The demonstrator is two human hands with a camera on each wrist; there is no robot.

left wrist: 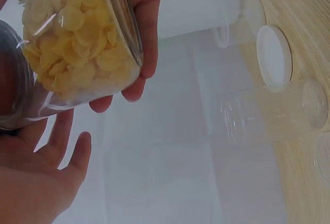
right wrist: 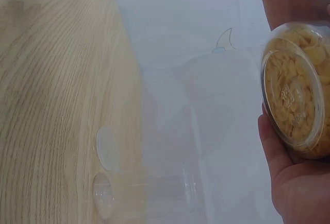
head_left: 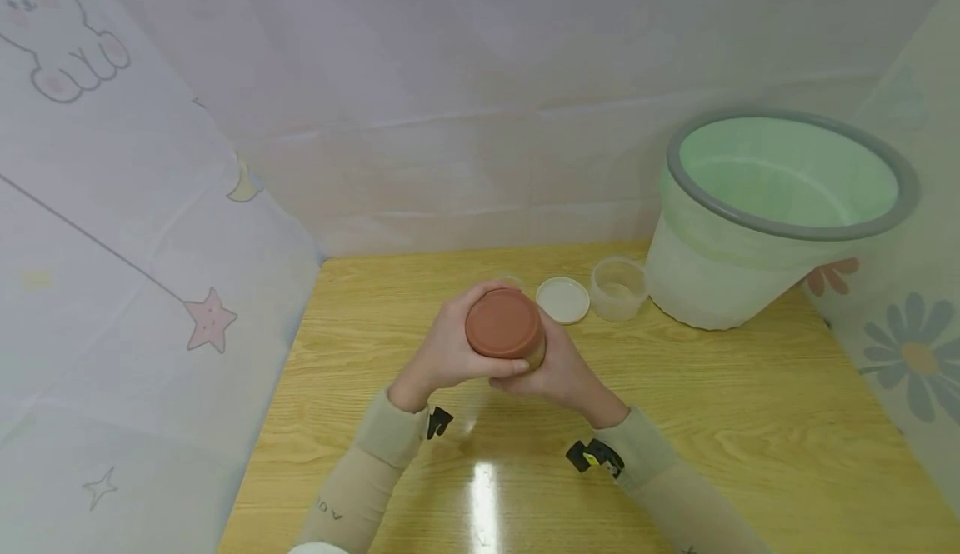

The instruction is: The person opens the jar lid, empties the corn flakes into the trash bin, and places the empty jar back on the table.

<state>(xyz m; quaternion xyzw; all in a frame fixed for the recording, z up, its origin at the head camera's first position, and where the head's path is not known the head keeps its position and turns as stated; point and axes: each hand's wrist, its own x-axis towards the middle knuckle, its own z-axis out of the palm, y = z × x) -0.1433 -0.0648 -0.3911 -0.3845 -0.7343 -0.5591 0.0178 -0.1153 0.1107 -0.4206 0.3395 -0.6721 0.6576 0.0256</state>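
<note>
- The jar I grip looks like clear plastic, smooth and glossy, with bright glints on its wall.
- Its screw-top looks like smooth, mostly matt plastic.
- The flakes I see inside look dry and crinkled.
- My sleeves are matt cloth.
- The table before me shows wood grain under a glossy shine.
- The tub looks like clear, shiny plastic; the loose lid, smooth plastic.
- The bin looks like smooth, cloudy plastic.
- The wall sheet looks like creased, dull cloth.
</note>
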